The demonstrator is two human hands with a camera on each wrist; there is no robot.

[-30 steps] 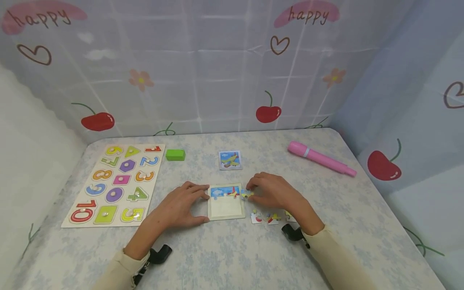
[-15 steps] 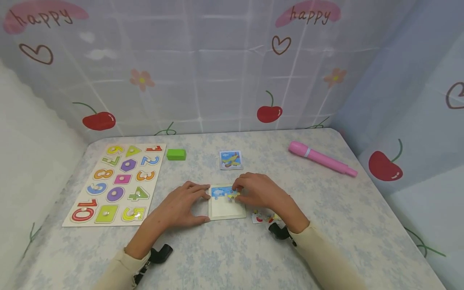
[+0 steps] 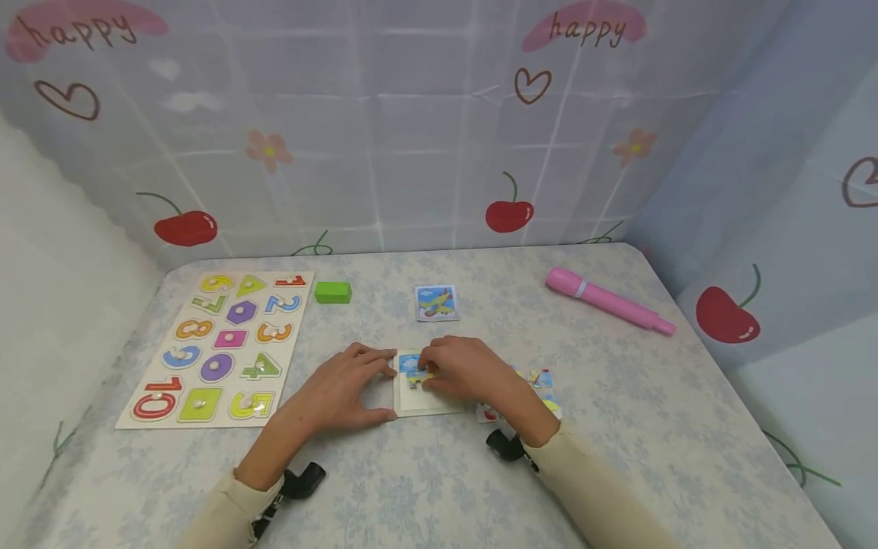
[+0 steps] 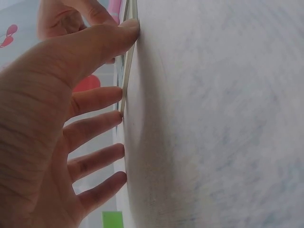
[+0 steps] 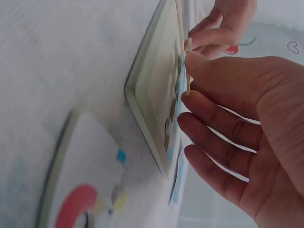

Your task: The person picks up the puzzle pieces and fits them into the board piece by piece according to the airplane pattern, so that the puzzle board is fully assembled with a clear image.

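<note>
My left hand steadies the left side of a small pale puzzle tray, thumb and fingertips touching its edge with the fingers fairly straight. Between the thumb and index finger of my right hand is a yellow-and-blue jigsaw piece, held over the tray's left part, just below the blue sky pieces fitted along the top. From the right wrist view, the pinched jigsaw piece appears edge-on, close above the tray. My right hand hides the tray's upper right.
Right of the tray lie several loose jigsaw pieces, partly behind the right forearm. Behind the tray is an airplane picture card. A number-and-shape board and green block lie left; a pink pen-shaped object lies back right.
My right hand has carried the jigsaw piece left, from the tray's right edge to over its left part. Loose pieces on the right have come into sight. The left hand stays put.
</note>
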